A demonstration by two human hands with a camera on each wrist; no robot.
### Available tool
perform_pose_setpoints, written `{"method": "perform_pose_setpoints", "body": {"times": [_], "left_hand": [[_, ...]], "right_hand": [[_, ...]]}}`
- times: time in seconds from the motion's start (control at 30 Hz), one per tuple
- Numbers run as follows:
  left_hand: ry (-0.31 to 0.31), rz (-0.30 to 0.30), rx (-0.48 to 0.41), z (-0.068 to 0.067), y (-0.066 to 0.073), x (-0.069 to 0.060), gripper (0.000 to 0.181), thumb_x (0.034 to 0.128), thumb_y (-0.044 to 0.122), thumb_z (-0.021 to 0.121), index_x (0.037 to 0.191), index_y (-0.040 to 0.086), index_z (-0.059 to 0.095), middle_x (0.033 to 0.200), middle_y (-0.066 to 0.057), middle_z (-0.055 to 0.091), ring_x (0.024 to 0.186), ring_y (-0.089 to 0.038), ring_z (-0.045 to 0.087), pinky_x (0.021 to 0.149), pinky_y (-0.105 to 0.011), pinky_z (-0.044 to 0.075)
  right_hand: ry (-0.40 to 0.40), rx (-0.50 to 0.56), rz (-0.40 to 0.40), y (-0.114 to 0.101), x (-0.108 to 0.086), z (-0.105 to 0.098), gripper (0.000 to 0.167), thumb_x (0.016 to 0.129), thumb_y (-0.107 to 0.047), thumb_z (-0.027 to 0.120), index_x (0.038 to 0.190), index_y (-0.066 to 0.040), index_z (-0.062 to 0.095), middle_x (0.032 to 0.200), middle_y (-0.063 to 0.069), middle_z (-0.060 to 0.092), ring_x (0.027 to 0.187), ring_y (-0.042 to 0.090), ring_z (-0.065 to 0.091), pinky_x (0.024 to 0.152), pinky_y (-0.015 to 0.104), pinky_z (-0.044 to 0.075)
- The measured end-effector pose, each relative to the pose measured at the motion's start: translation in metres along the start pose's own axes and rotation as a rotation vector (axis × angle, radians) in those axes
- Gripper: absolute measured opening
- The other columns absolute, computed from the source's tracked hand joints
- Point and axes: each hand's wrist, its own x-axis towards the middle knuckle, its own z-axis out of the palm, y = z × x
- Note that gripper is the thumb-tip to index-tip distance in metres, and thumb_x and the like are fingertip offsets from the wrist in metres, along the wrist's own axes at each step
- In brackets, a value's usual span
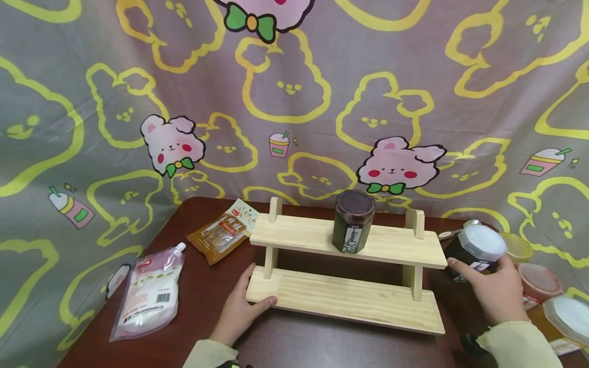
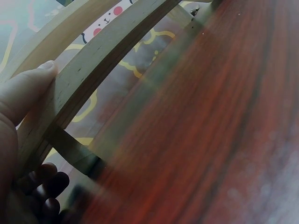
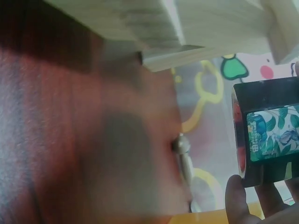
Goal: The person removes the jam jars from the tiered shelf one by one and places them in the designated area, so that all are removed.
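Observation:
A two-tier wooden shelf rack (image 1: 349, 301) stands on the dark red table. My left hand (image 1: 241, 306) grips the left end of its lower board, with the thumb (image 2: 30, 88) on one face and the fingertips (image 2: 49, 184) around the other side. On the upper board sits a dark jar (image 1: 353, 222) with a dark lid. Beside the rack's right end, my right hand (image 1: 499, 289) holds another dark jar (image 1: 480, 243) with a white lid. Its green leaf-patterned label (image 3: 275, 133) shows in the right wrist view, where the jar appears held above the table.
Several more jars stand at the right, among them a red-lidded jar (image 1: 540, 281) and a white-lidded amber jar (image 1: 568, 317). A spoon-like utensil (image 1: 448, 234) lies behind them. At the left are a brown packet (image 1: 223, 232) and a spouted pouch (image 1: 149, 294). A patterned curtain (image 1: 294, 102) hangs behind.

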Motion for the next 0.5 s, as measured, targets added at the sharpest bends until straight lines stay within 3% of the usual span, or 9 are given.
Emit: {"method": "perform_pose_setpoints", "body": {"times": [0.07, 0.17, 0.37, 0.5], "left_hand": [[0.004, 0.002, 0.001, 0.000, -0.001, 0.000, 0.103, 0.0761, 0.045, 0.087, 0.156, 0.008, 0.033, 0.153, -0.020, 0.043, 0.138, -0.039, 0.043, 0.110, -0.058, 0.035], [0.008, 0.002, -0.001, 0.000, -0.002, -0.001, 0.104, 0.0757, 0.044, 0.087, 0.156, 0.008, 0.033, 0.153, -0.020, 0.043, 0.138, -0.038, 0.042, 0.110, -0.059, 0.035], [0.009, -0.003, -0.011, 0.000, -0.003, -0.001, 0.104, 0.0749, 0.045, 0.088, 0.156, 0.009, 0.033, 0.153, -0.020, 0.043, 0.138, -0.038, 0.042, 0.110, -0.059, 0.035], [0.013, 0.004, -0.011, 0.000, -0.004, -0.001, 0.104, 0.0745, 0.045, 0.088, 0.156, 0.009, 0.034, 0.152, -0.020, 0.045, 0.136, -0.039, 0.044, 0.108, -0.060, 0.037]], "right_hand": [[0.005, 0.027, -0.011, -0.002, -0.001, -0.002, 0.086, 0.082, -0.034, 0.084, 0.151, -0.009, 0.039, 0.134, 0.014, 0.051, 0.115, 0.019, 0.048, 0.089, 0.022, 0.036], [0.001, 0.068, -0.021, -0.004, -0.003, -0.005, 0.084, 0.083, -0.033, 0.084, 0.151, -0.013, 0.039, 0.133, 0.012, 0.050, 0.114, 0.011, 0.046, 0.092, 0.019, 0.035], [-0.008, 0.091, 0.000, -0.011, -0.006, -0.010, 0.086, 0.086, -0.034, 0.081, 0.156, -0.019, 0.032, 0.143, 0.017, 0.043, 0.124, 0.017, 0.043, 0.097, 0.018, 0.036], [0.014, 0.125, -0.038, -0.019, -0.009, -0.014, 0.082, 0.086, -0.028, 0.082, 0.153, -0.021, 0.036, 0.138, 0.009, 0.047, 0.121, 0.014, 0.045, 0.089, 0.010, 0.037]]}}
